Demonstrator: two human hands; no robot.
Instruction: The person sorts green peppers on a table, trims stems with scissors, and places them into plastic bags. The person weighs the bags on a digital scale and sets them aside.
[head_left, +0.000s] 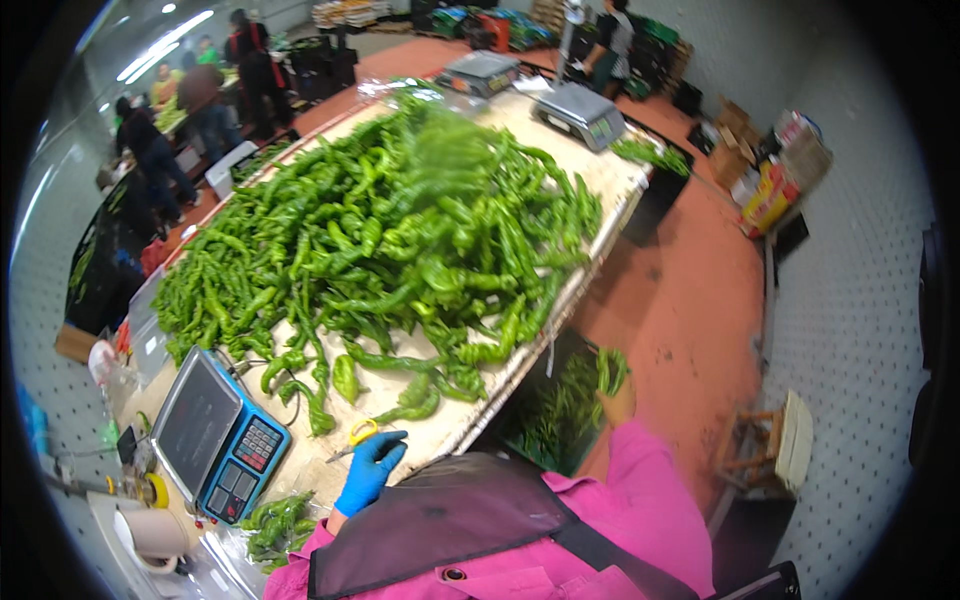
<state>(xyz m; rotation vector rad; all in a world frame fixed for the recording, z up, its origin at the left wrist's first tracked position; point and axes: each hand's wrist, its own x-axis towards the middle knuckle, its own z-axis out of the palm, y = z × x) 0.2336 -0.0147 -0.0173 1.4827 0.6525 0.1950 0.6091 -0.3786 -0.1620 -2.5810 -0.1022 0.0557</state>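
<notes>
My left hand (pixel 368 474), in a blue glove, is at the table's near edge with a pair of yellow-handled scissors (pixel 361 431) at its outer fingers. Its thumb and forefinger stand a little apart, with nothing visible between them. Down to the right, my bare right hand (pixel 619 402) is closed round several green peppers (pixel 611 368). It is above the right side of a dark crate (pixel 508 420) with green peppers inside. A large heap of long, curly green peppers (pixel 370 230) covers much of the table (pixel 345 405); its far part is blurred.
A blue scale (pixel 232 440) stands at the table's near left, beside a bag of peppers (pixel 277 525) and a white mug (pixel 152 533). Two grey scales (pixel 580 115) (pixel 480 72) stand at the far end. A stool (pixel 775 445) is at right. Several people work in the back.
</notes>
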